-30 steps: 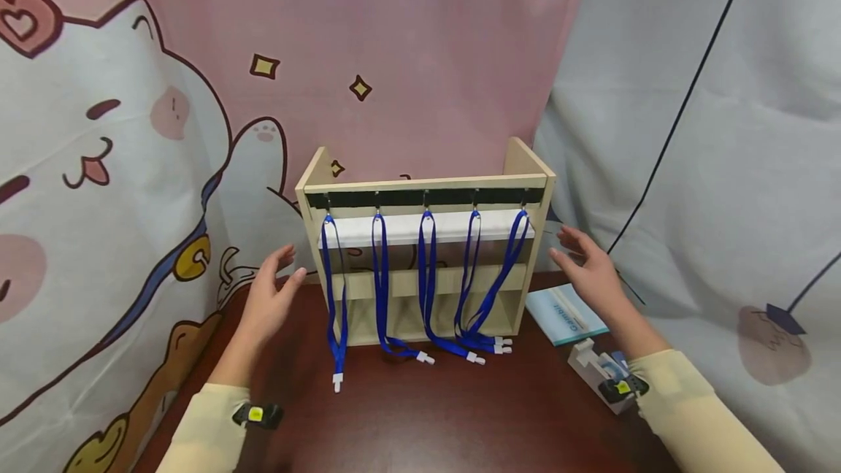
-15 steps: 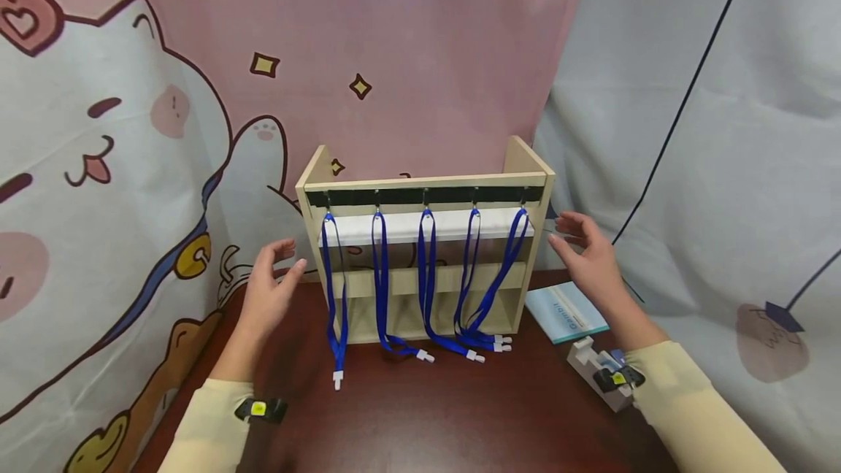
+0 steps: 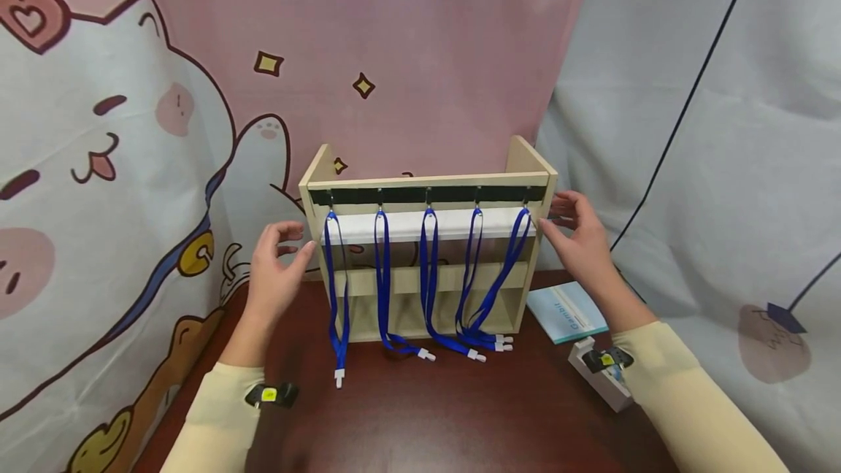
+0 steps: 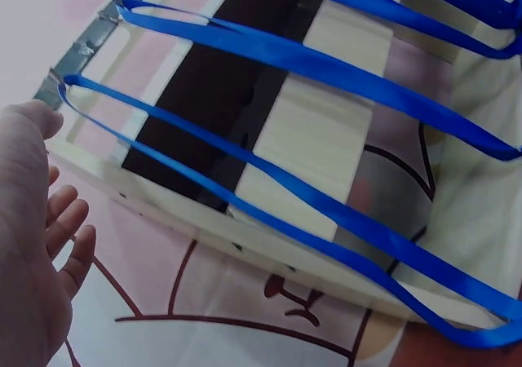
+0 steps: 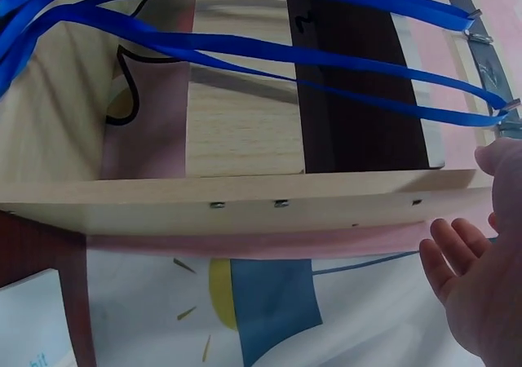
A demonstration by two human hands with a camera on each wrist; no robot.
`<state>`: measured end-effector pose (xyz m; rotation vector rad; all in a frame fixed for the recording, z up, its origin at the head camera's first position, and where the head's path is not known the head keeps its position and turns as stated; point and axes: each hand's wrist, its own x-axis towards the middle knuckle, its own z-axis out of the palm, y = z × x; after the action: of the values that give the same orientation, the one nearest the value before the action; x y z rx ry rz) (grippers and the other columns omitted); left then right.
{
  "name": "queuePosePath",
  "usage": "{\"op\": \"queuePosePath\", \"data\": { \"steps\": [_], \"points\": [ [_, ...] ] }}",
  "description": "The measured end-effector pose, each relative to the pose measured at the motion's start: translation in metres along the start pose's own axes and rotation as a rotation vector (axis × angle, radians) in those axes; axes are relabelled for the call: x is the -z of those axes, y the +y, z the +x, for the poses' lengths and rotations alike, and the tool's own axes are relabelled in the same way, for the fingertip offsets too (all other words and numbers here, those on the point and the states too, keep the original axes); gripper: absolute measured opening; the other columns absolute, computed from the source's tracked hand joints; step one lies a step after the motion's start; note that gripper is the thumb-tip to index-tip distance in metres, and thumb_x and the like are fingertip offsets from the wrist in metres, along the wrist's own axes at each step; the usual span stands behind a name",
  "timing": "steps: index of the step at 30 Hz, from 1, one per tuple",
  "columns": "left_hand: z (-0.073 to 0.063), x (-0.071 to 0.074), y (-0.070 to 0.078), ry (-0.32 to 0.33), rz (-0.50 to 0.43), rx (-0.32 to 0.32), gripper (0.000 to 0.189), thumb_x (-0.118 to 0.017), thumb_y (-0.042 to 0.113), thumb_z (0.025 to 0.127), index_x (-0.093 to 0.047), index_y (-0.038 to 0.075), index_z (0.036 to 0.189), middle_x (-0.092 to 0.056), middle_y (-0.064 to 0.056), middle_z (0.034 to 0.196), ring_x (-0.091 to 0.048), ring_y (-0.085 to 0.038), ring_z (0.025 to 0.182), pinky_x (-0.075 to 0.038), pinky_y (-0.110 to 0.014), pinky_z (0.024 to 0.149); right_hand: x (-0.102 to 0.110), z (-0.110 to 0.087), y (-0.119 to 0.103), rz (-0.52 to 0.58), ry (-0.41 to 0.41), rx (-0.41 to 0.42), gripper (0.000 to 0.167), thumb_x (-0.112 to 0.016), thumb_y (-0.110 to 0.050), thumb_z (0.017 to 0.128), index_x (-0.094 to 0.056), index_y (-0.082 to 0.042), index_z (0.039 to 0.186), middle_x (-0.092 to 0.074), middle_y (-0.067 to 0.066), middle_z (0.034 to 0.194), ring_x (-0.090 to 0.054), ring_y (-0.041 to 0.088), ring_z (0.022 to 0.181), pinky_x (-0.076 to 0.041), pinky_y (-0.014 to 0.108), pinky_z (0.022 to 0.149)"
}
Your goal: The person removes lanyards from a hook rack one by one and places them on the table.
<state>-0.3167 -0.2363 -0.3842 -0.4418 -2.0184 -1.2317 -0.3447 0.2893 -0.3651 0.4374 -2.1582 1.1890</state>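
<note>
A pale wooden rack (image 3: 531, 163) stands on the table, a black strip (image 3: 404, 196) with metal hooks along its upper front. Several blue lanyards (image 3: 383, 279) hang from the hooks, their white clips (image 3: 339, 378) lying on the tabletop. My left hand (image 3: 279, 268) is beside the rack's left side, thumb toward its front edge and fingers loosely bent. On the opposite side, my right hand (image 3: 578, 236) has its thumb tip right at the front edge of the right panel (image 5: 147, 212), with the fingers reaching behind. Neither hand holds anything.
Right of the rack, a light blue booklet (image 3: 565, 312) marked "Gambit" lies on the dark red table (image 3: 420, 414). A small white holder (image 3: 599, 378) is in front of it, partly covered by my right wrist. Printed curtains (image 3: 447, 57) close off the back and sides.
Both hands have moved inward and slightly up, closing on the rack's two sides. The rack and the lanyards stay where they were.
</note>
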Motion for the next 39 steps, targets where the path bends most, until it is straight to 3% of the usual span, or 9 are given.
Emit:
{"op": "queuePosePath", "data": {
  "steps": [9, 13, 16, 18, 32, 39],
  "points": [
    [0.012, -0.006, 0.011, 0.043, 0.003, -0.088, 0.034, -0.080, 0.010, 0.101, -0.070, 0.001, 0.132, -0.067, -0.014, 0.121, -0.064, -0.026, 0.112, -0.051, -0.028, 0.091, -0.008, 0.005, -0.003, -0.032, 0.017, -0.033, 0.052, -0.074, -0.021, 0.108, -0.052, -0.008, 0.154, -0.066, 0.016, 0.139, -0.064, 0.034, 0.128, -0.051, 0.061, 0.110],
    [0.013, -0.007, 0.017, 0.051, 0.015, -0.100, 0.033, -0.080, 0.011, 0.101, -0.070, 0.000, 0.130, -0.068, -0.013, 0.120, -0.064, -0.025, 0.111, -0.051, -0.025, 0.090, -0.011, 0.005, -0.001, -0.045, 0.052, -0.030, 0.045, -0.074, -0.020, 0.108, -0.059, -0.010, 0.150, -0.071, 0.012, 0.132, -0.068, 0.026, 0.119, -0.057, 0.037, 0.100],
    [0.014, -0.008, 0.020, 0.047, 0.009, -0.107, 0.031, -0.080, 0.010, 0.101, -0.071, 0.000, 0.129, -0.070, -0.011, 0.119, -0.066, -0.024, 0.110, -0.051, -0.024, 0.090, -0.012, 0.005, -0.001, -0.026, 0.077, -0.027, 0.042, -0.075, -0.018, 0.108, -0.064, -0.011, 0.148, -0.073, 0.010, 0.129, -0.069, 0.017, 0.115, -0.054, 0.018, 0.090],
    [0.015, -0.008, 0.022, 0.041, 0.002, -0.113, 0.031, -0.081, 0.010, 0.101, -0.071, 0.000, 0.128, -0.071, -0.011, 0.118, -0.066, -0.023, 0.109, -0.052, -0.025, 0.090, -0.013, 0.005, -0.001, -0.012, 0.091, -0.026, 0.040, -0.075, -0.016, 0.107, -0.066, -0.011, 0.146, -0.074, 0.009, 0.128, -0.068, 0.013, 0.114, -0.052, 0.012, 0.087],
    [0.026, -0.011, 0.033, 0.002, 0.067, -0.222, 0.035, -0.084, 0.007, 0.097, -0.074, 0.000, 0.130, -0.075, -0.012, 0.118, -0.071, -0.027, 0.103, -0.055, -0.021, 0.086, -0.017, 0.003, 0.000, -0.008, 0.133, -0.024, 0.036, -0.077, -0.013, 0.106, -0.071, -0.012, 0.141, -0.077, 0.008, 0.125, -0.067, 0.006, 0.110, -0.052, 0.013, 0.084],
    [0.031, -0.015, 0.036, -0.009, 0.077, -0.218, 0.023, -0.081, 0.002, 0.099, -0.077, 0.002, 0.121, -0.078, -0.010, 0.110, -0.072, -0.023, 0.094, -0.055, -0.020, 0.081, -0.018, 0.003, 0.001, -0.032, 0.136, -0.029, 0.036, -0.076, -0.013, 0.106, -0.070, -0.012, 0.142, -0.076, 0.008, 0.126, -0.069, 0.013, 0.112, -0.051, 0.013, 0.084]
  ]
}}
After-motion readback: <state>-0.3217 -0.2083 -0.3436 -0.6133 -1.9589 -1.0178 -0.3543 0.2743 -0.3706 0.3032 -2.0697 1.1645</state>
